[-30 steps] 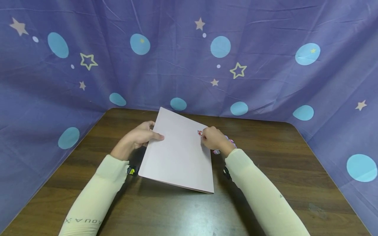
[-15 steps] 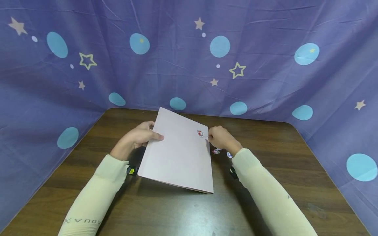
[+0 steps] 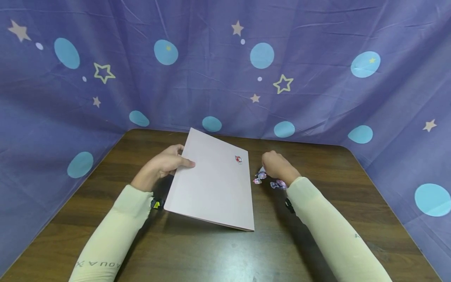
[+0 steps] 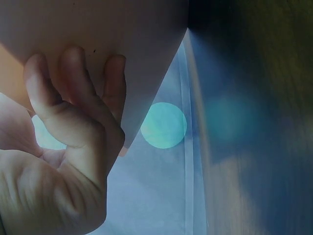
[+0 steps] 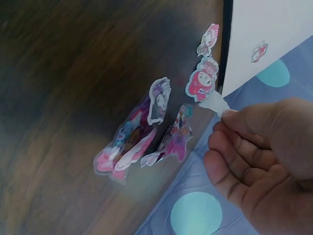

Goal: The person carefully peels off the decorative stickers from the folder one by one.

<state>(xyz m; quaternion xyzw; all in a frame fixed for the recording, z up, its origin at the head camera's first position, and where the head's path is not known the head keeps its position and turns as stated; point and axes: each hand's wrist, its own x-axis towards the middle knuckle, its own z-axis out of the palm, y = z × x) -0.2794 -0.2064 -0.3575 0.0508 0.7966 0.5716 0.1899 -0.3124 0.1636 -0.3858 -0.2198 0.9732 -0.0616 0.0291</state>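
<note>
A pale pink notebook point(image 3: 211, 184) lies closed on the dark wooden table point(image 3: 211, 254), its left side lifted. My left hand point(image 3: 174, 159) grips that left edge, thumb on the cover and fingers point(image 4: 73, 98) under it. A small red sticker point(image 3: 238, 159) sits on the cover near the far right corner. My right hand point(image 3: 276, 166) hovers to the right of the notebook, over several loose cartoon stickers point(image 5: 142, 137) on the table. In the right wrist view its fingertips point(image 5: 227, 117) pinch a small white scrap of paper point(image 5: 215, 103).
Purple cloth point(image 3: 225, 78) printed with blue dots and stars hangs behind the table and along both sides. Bare wood shows in front of the notebook and at the right. The table's far edge meets the cloth.
My right hand has left the notebook cover and moved right, onto the loose stickers. The red sticker stays on the cover. The left hand and notebook have not moved.
</note>
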